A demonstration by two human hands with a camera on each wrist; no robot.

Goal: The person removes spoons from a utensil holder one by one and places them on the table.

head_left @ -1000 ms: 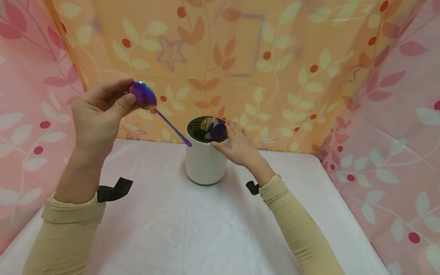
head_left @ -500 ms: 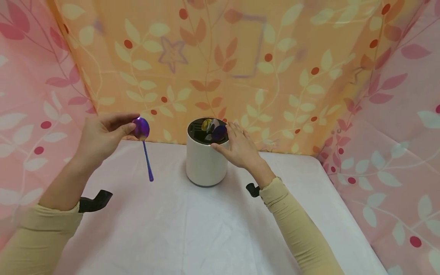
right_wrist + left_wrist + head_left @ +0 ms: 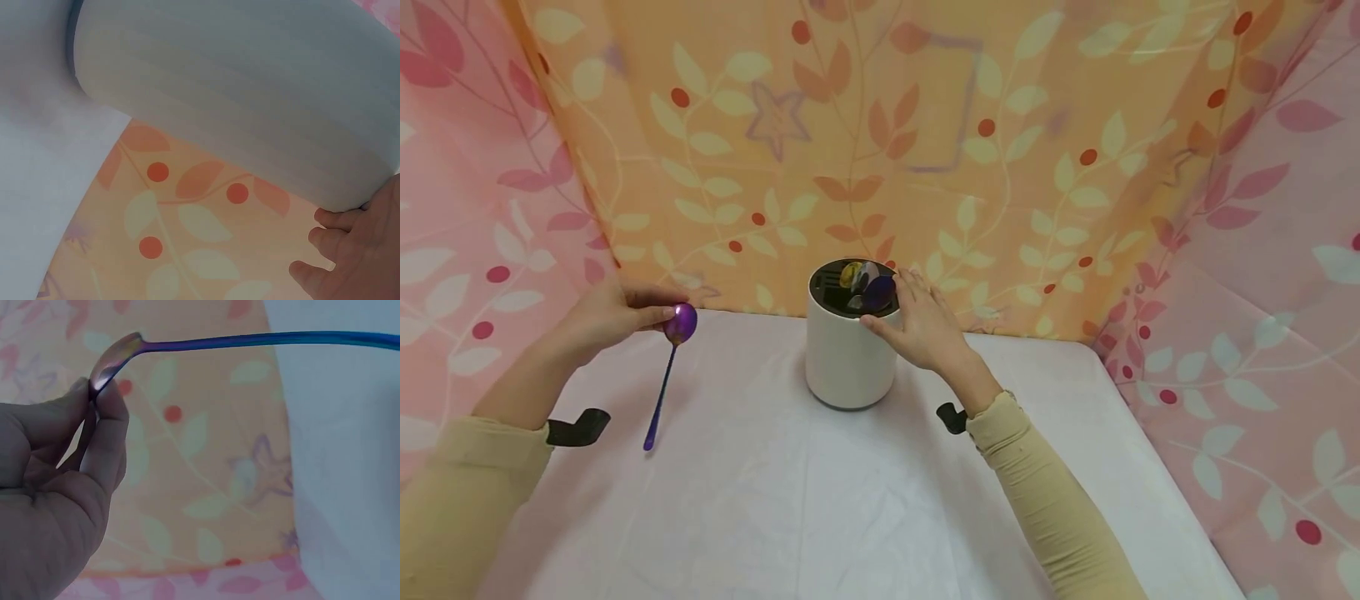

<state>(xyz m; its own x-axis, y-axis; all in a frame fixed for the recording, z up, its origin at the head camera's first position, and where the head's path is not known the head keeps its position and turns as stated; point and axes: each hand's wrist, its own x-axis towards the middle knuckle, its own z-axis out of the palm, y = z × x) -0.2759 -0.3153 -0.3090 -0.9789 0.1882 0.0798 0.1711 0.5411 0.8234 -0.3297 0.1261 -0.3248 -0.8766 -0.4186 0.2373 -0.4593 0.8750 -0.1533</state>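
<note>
A shiny purple-blue spoon (image 3: pixel 682 323) hangs bowl-up over the left part of the table. My left hand (image 3: pixel 617 312) pinches the edge of its bowl between thumb and fingers, and the handle slants down toward me. In the left wrist view the spoon's thin handle (image 3: pixel 269 340) runs off to the right, with my left hand (image 3: pixel 62 469) at the bowl. A white cylindrical utensil holder (image 3: pixel 850 358) with a black top stands upright. My right hand (image 3: pixel 928 325) rests against its right side at the rim, thumb at the front, fairly straight fingers (image 3: pixel 331 240) behind.
Several spoon heads, one of them gold (image 3: pixel 850 273) and one dark purple (image 3: pixel 880 292), stick up from the holder's top. A white cloth (image 3: pixel 842 500) covers the table. Patterned curtains (image 3: pixel 865 125) enclose its back and sides.
My left hand has moved down and to the left with the spoon, whose handle has swung from pointing right to pointing down-left. My right hand has stayed on the holder.
</note>
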